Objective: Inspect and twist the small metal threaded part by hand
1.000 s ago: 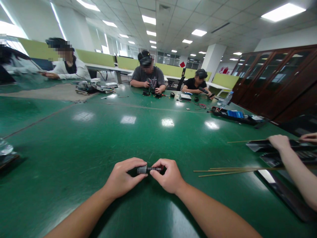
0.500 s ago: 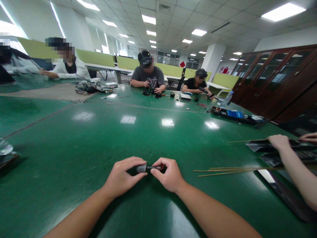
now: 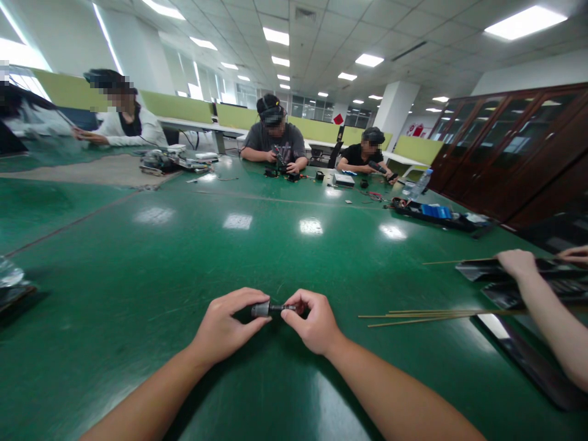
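Observation:
Near the front of the green table (image 3: 294, 263), my left hand (image 3: 229, 318) pinches a grey metal cylinder (image 3: 261, 309) between thumb and fingertips. It looks like a small drill chuck. From its right side runs a thin dark shaft (image 3: 277, 308), lying level and pointing at my right hand (image 3: 312, 320). The right thumb and fingers are closed on the far end of that shaft, and the curled fingers partly hide it. Between the two hands a short stretch of shaft shows bare.
Several thin brass-coloured rods (image 3: 413, 315) lie at right, beside a co-worker's arm (image 3: 546, 318) and dark plastic-like pieces (image 3: 496, 271). A long black tray (image 3: 434, 215) holds blue things farther back. Other people sit across the table with parts before them. A clear-wrapped item (image 3: 11, 275) sits at the left edge.
My left hand and the grey cylinder have shifted slightly left and up. A little more of the shaft shows between my hands. The right fingers have moved slightly along its end.

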A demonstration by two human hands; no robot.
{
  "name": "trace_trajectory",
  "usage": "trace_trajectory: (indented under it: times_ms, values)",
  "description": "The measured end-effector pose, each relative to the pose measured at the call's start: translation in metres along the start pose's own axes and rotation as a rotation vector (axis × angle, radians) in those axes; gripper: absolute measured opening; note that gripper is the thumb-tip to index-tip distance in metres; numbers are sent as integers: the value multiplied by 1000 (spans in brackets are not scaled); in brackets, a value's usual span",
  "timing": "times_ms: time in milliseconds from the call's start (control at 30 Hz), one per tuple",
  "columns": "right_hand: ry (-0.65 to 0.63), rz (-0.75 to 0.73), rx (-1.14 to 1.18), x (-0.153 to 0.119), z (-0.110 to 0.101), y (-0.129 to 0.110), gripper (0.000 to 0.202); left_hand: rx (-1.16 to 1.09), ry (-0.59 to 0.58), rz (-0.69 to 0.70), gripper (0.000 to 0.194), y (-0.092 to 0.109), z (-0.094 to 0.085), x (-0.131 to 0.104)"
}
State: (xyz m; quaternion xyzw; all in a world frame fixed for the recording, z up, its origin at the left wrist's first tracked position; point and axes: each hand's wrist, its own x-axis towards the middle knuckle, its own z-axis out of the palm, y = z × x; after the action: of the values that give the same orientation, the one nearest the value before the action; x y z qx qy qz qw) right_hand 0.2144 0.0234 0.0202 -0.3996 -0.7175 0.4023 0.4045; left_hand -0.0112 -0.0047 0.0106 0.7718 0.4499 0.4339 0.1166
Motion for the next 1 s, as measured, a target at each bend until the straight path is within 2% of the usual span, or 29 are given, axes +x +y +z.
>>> trace_trajectory:
  times_ms: [1000]
  values:
    - [24,20,60,3,-1,8,11,16,50,-27,31,0,-3,3]
